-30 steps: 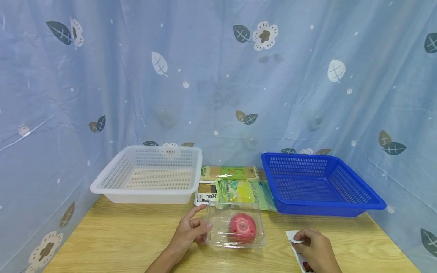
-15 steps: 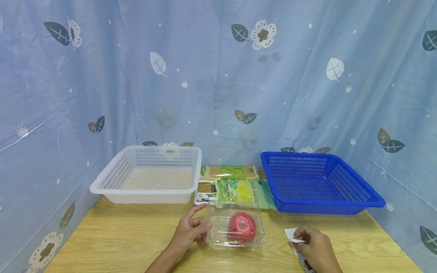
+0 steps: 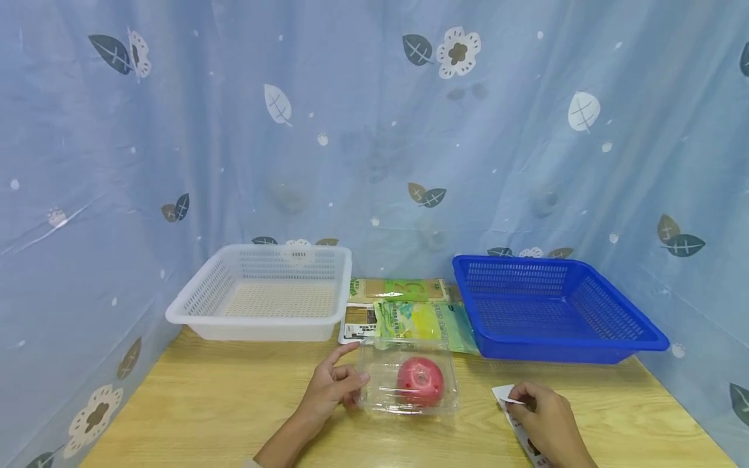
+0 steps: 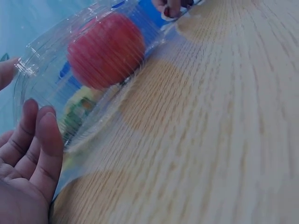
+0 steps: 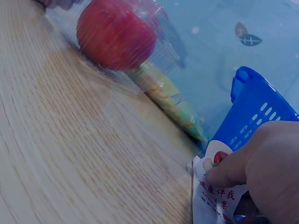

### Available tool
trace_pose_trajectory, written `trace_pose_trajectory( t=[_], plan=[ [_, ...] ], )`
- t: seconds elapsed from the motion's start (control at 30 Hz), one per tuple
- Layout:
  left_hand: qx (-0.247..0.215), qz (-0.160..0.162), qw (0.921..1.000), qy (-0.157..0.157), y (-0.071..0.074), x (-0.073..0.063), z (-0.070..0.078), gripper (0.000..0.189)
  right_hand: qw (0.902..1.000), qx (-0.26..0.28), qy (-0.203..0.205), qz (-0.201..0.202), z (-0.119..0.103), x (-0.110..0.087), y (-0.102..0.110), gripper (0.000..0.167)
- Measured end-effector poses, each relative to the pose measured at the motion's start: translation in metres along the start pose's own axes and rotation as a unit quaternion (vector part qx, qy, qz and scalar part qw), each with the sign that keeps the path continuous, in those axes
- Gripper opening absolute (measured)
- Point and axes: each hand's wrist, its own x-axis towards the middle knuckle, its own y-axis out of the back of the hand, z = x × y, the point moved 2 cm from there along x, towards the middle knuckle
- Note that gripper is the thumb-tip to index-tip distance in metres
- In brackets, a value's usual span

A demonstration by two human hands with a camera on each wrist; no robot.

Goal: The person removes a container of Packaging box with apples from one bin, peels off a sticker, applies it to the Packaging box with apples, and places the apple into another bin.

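Note:
A clear plastic box (image 3: 380,393) stands on the wooden table with one red apple (image 3: 420,381) inside it. My left hand (image 3: 333,385) is at the box's left side, index finger stretched to its back corner and thumb at its left edge. In the left wrist view, the lower fingers (image 4: 48,133) curl loosely beside the box wall. Right of the box, my right hand (image 3: 544,416) pinches the far end of a white paper strip (image 3: 518,430), where a white flap curls up. The right wrist view shows red characters and an apple picture on the strip (image 5: 212,191).
A white slotted basket (image 3: 257,329) stands at the back left, a blue basket (image 3: 556,351) at the back right. Between them lie a yellow-green bag (image 3: 421,320), a tan-and-green packet (image 3: 404,290) and a black-and-white packet (image 3: 357,324). A patterned blue curtain (image 3: 374,130) surrounds the table.
The head view has shifted slightly, so everything sits a little higher and further right. The right hand keeps its pinch on the strip, and the left hand stays at the box.

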Motion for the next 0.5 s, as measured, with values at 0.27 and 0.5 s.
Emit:
trace_pose_trajectory(
  t=[0.27,0.5],
  plan=[
    [0.004,0.016,0.9999,-0.005,-0.0038,-0.0035,0.0012,0.072,0.9999,0.004,0.013,-0.002,-0.0007,-0.0004,0.0047,0.007],
    [0.019,0.008,0.9997,-0.010,-0.0013,-0.0046,0.0018,0.071,0.9998,0.017,0.011,0.008,0.0013,-0.0027,-0.0002,0.007]
  ],
)
